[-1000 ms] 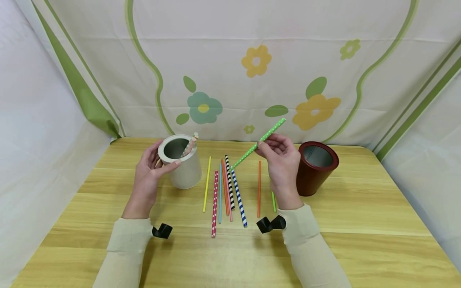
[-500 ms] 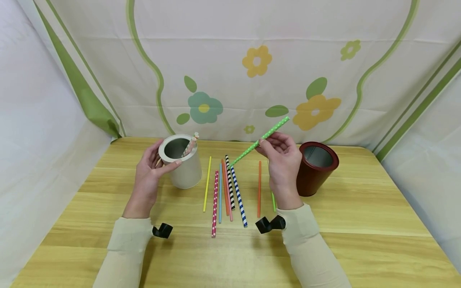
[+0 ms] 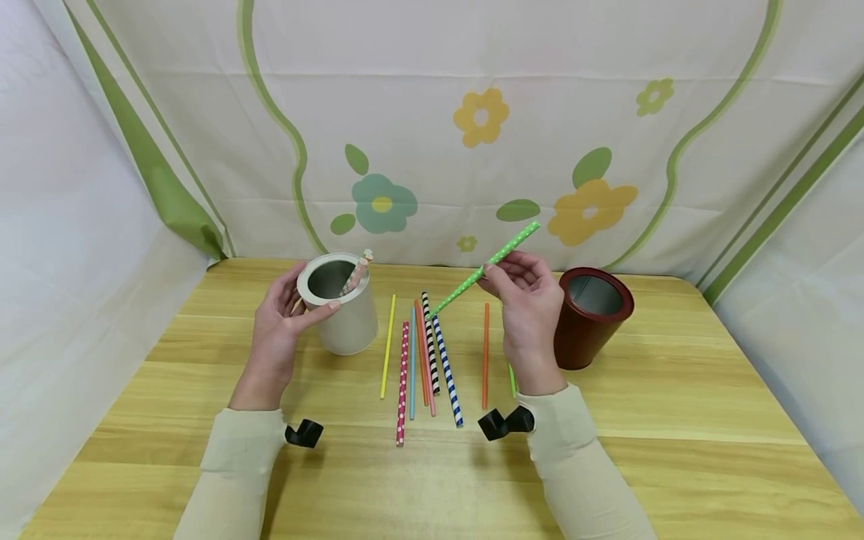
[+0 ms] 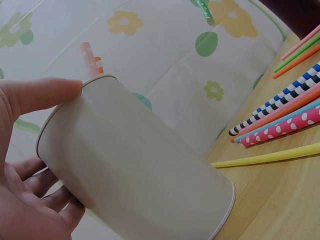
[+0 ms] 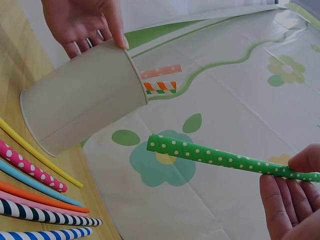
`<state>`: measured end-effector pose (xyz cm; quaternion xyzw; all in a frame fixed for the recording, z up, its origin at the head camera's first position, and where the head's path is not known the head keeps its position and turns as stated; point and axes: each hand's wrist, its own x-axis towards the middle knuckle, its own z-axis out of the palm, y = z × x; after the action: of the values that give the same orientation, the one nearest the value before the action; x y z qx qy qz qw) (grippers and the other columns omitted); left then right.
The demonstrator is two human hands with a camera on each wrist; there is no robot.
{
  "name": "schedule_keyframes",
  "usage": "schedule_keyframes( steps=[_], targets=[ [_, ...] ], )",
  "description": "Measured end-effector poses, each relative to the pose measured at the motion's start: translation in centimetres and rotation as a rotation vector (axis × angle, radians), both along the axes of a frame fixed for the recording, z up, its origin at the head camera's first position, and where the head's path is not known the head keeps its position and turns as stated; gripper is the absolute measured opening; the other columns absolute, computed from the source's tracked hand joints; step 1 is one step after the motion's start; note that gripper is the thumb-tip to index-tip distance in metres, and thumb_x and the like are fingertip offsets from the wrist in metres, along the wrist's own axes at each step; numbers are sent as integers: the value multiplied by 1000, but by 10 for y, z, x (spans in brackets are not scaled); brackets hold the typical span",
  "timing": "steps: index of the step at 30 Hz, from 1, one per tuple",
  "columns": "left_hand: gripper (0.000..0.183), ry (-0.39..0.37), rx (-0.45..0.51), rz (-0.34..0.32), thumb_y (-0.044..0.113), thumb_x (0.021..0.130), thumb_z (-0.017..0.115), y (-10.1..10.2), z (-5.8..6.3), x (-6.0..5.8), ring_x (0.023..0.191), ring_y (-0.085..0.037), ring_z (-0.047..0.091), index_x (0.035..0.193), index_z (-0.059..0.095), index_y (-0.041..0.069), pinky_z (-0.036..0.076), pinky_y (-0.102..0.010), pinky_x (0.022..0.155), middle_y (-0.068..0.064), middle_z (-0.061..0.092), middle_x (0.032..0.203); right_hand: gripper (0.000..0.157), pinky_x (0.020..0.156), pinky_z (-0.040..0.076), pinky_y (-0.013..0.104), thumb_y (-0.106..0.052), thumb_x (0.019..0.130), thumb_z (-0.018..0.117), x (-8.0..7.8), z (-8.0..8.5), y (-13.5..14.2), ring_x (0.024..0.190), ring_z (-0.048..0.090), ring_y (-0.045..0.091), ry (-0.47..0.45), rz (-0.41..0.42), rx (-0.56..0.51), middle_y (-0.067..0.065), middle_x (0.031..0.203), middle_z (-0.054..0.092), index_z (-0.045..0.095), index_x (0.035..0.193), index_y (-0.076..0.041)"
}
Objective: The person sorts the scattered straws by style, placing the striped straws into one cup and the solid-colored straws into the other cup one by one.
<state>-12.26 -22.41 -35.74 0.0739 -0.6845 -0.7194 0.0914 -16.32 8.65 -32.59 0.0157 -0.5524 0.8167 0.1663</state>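
Observation:
My left hand grips the white can at its left side, thumb at the rim and fingers around the far side. A pale pink straw with stars and an orange-striped one poke out of its mouth. Between thumb and fingers, my right hand pinches a green straw with white dots. That straw slants in the air, its lower end pointing left toward the can and its upper end to the right. In the right wrist view its free end lies apart from the can's mouth.
Several straws lie on the wooden table between the hands, among them a yellow, a pink dotted, a blue-striped and an orange one. A dark red can stands right of my right hand. A flowered curtain hangs behind.

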Motion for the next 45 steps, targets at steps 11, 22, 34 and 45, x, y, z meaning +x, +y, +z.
schedule_keyframes(
  steps=[11, 22, 34, 45],
  targets=[
    [87, 3, 8, -3, -4, 93, 78, 0, 0, 0, 159, -20, 36, 167, 36, 13, 22, -39, 139, -6, 40, 172, 23, 81, 69, 31, 9, 92, 75, 1, 0, 1, 85, 70, 14, 3, -9, 2, 4, 95, 70, 69, 108, -7],
    [86, 0, 5, 2, -2, 92, 79, 0, 0, 0, 158, -19, 37, 166, 38, 15, 23, -40, 139, -6, 41, 170, 23, 81, 69, 31, 9, 93, 74, 2, -1, 2, 83, 70, 13, 14, -21, 3, 3, 95, 70, 69, 107, -8],
    [87, 8, -5, -6, 0, 92, 80, 0, -2, -1, 159, -21, 35, 167, 37, 15, 20, -44, 140, -6, 40, 171, 24, 81, 69, 31, 11, 92, 74, 0, 1, 1, 84, 70, 14, 37, -18, -30, 4, 96, 70, 69, 109, -6],
    [87, 7, 1, -5, -1, 92, 80, -1, -2, -1, 158, -21, 35, 167, 37, 14, 21, -45, 139, -6, 40, 171, 25, 83, 69, 32, 13, 92, 72, -1, 17, -23, 84, 69, 14, 83, 50, -55, 4, 94, 70, 66, 106, -7]
  ],
)
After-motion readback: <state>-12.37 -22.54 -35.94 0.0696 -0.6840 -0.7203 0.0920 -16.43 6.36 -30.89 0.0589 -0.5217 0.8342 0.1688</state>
